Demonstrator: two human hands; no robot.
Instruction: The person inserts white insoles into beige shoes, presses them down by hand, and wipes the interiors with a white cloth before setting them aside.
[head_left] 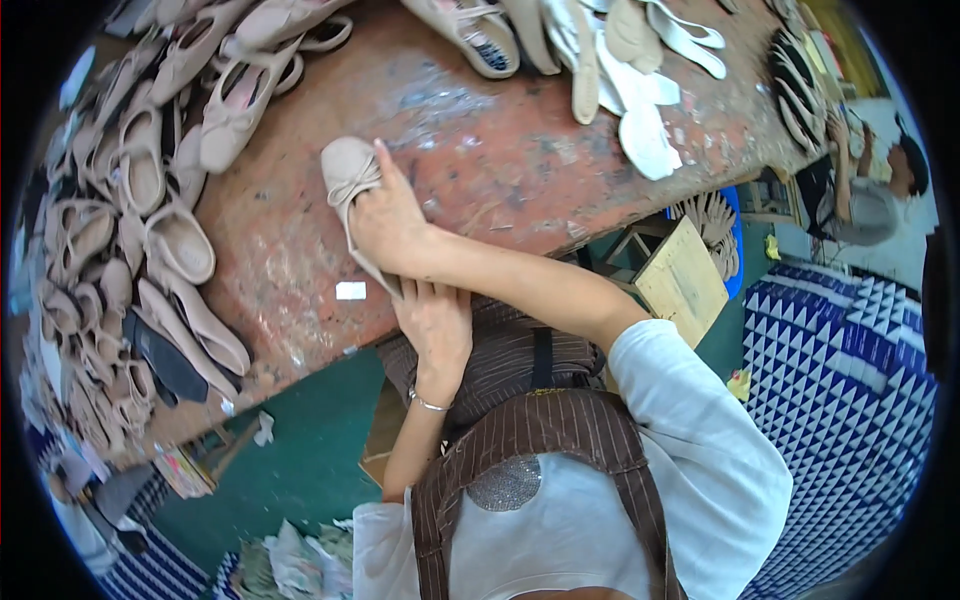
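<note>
A beige ballet flat [350,163] with a small bow on its toe is held over the worn reddish-brown table, toe pointing away from me. My right hand [385,222] grips it at the opening, the thumb stretched up along its side and the other fingers mostly hidden. Below the right wrist, my left hand [437,318] closes on the heel end; its fingertips are partly covered by the right wrist. A small white slip [351,291] lies on the table just left of the heel.
Many beige flats [180,245] crowd the table's left side and far edge. White shoe pieces [645,125] lie at the far right. A wooden stool [683,285] and a blue tub [735,235] stand right of the table, near stacked blue-and-white boxes [830,400]. Another person [870,205] sits beyond.
</note>
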